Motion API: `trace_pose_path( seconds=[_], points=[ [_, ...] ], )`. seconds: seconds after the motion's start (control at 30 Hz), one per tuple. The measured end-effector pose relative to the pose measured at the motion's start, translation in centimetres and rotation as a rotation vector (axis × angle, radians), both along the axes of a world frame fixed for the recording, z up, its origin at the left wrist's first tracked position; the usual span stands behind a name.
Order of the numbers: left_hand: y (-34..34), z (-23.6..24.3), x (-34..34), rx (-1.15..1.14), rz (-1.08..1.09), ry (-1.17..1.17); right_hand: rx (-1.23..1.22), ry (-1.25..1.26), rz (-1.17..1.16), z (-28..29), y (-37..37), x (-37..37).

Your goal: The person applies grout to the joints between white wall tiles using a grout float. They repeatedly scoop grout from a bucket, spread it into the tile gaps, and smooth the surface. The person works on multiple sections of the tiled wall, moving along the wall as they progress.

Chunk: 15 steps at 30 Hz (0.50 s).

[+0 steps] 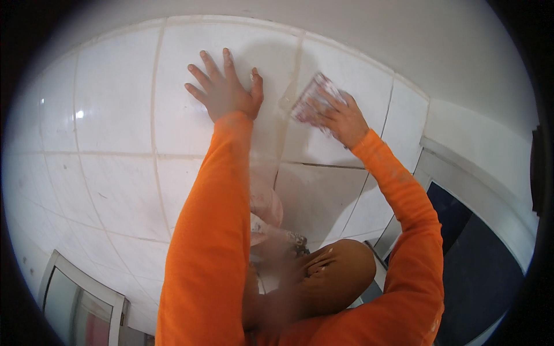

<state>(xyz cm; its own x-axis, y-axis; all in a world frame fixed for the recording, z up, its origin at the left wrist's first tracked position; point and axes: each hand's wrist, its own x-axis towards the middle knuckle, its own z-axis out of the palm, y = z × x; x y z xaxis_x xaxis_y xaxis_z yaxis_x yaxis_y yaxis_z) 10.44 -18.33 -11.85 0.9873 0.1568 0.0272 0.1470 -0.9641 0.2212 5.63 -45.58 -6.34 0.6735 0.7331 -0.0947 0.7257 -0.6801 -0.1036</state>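
My left hand (227,92) lies flat against the white tiled wall (118,86), its fingers spread and holding nothing. To its right, my right hand (340,118) presses a crumpled cloth (314,101), white with reddish-purple marks, against a tile close to a vertical grout line. That hand and the cloth are slightly blurred. A beige smear of grout (287,98) shows on the joint beside the cloth. Orange sleeves cover both of my forearms.
Below my arms are my bent knee (337,268) in brown trousers and a pinkish round container (266,207), partly hidden by my left sleeve. A metal-framed door (479,259) stands at right, a framed window (81,300) at lower left. Plain plaster (375,26) runs above the tiles.
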Motion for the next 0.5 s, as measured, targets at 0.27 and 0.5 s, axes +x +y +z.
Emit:
trace_pose_path(
  seconds=[0.27, 0.5],
  points=[
    [-0.1, 0.5, -0.1, 0.083, 0.008, 0.075, -0.192, 0.028, -0.182, 6.2, 1.6, 1.6],
    [-0.1, -1.0, 0.1, -0.037, -0.004, -0.124, -0.256, 0.267, -0.529, 5.0, 8.8, 8.5]
  ],
)
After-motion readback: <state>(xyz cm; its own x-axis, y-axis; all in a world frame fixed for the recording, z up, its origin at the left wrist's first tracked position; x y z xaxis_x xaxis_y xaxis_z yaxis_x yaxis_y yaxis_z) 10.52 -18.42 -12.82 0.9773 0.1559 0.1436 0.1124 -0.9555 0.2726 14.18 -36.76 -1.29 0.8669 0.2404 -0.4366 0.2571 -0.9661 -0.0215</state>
